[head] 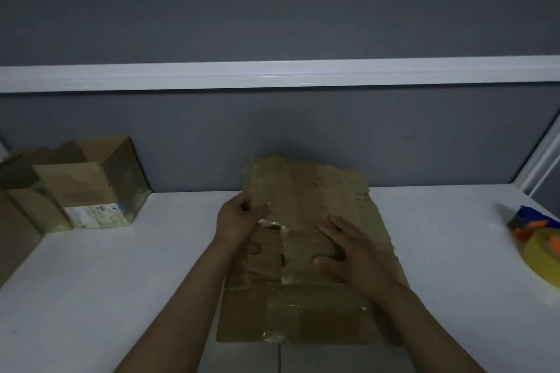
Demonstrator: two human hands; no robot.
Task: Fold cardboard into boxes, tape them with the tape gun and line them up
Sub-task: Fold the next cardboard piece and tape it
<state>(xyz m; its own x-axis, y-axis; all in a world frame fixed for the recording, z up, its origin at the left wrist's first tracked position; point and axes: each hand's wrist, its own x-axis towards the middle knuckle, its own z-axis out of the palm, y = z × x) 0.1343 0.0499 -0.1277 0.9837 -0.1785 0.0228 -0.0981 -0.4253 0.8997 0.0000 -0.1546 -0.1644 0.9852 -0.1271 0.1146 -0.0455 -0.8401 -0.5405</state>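
Observation:
A flattened brown cardboard box [306, 306], patched with shiny clear tape, lies on the white table [121, 281] in front of me. Its far flap [303, 182] is lifted towards the wall. My left hand [239, 215] grips the left edge of that raised flap, thumb on top. My right hand [351, 248] rests flat on the middle of the cardboard, fingers spread and pressing down. The tape gun [536, 233], orange and blue with a yellow roll, sits at the table's right edge, blurred and partly cut off.
Folded cardboard boxes [91, 188] stand in a row at the back left against the grey partition wall [303, 136]. A white rail runs along the partition. A white frame rises at the right corner.

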